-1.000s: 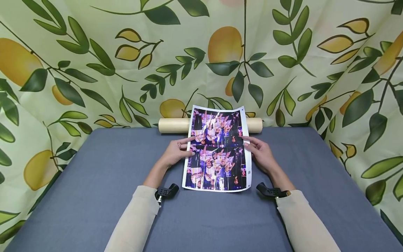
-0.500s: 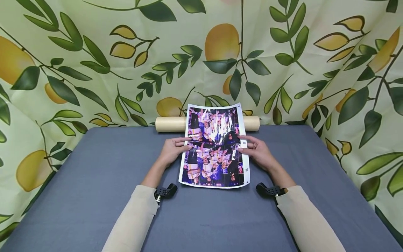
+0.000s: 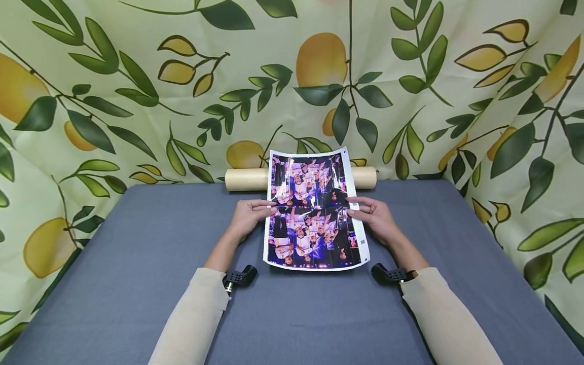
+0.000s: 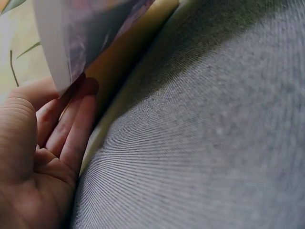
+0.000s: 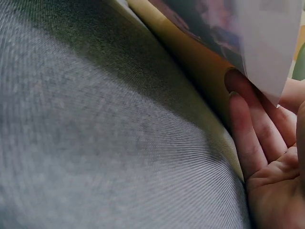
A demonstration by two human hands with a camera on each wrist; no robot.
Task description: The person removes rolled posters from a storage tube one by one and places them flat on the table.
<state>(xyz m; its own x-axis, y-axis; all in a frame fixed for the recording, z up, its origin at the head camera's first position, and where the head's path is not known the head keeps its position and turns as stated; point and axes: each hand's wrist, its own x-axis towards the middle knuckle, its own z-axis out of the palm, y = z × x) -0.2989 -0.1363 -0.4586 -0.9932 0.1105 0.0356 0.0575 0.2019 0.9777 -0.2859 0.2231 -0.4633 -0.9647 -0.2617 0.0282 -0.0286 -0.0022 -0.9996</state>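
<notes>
A glossy photo sheet (image 3: 315,218) with a white border carries two similar group pictures, one above the other, both upside down in the head view. My left hand (image 3: 247,217) pinches its left edge near mid-height, thumb in front and fingers behind. On the opposite edge my right hand (image 3: 375,217) pinches it the same way. The sheet curves slightly and leans back over a pale roll (image 3: 246,180), whose middle it hides. Both wrist views show the sheet's white margin (image 4: 51,47) between thumb and fingers, raised over the cloth.
A blue-grey cloth (image 3: 159,263) covers the table. Behind its far edge hangs a curtain (image 3: 182,101) printed with leaves and yellow fruit. Black wrist devices (image 3: 242,276) sit at both cuffs.
The sheet's lower part has swung slightly to the right over the last half second, and glare on it has shifted. Both hands keep their pinch at its sides.
</notes>
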